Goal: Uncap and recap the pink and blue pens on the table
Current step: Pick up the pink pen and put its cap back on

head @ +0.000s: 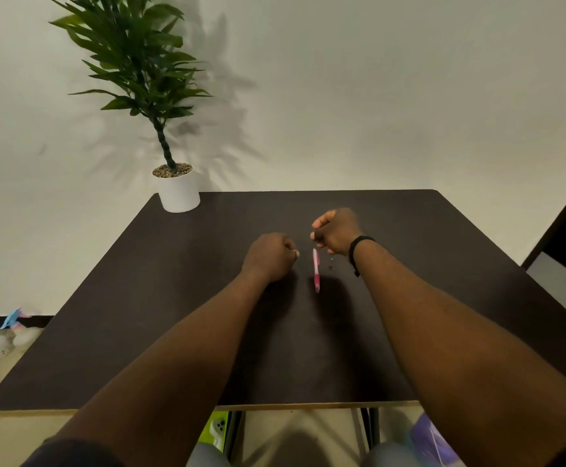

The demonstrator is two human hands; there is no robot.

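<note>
A pink pen [316,269] lies on the dark table [180,298], pointing toward and away from me, between my two hands. My left hand [269,256] is curled into a fist just left of the pen, resting near the tabletop, with nothing showing in it. My right hand [337,234] hovers just beyond the pen's far end with its fingers curled. A small dark tip shows under its fingers, but what it is stays hidden. A black band circles my right wrist. No blue pen is in view.
A potted plant in a white pot [178,192] stands at the table's far left corner against the wall. A few small dark specks [331,262] lie right of the pen. Bags and objects sit on the floor under the near edge.
</note>
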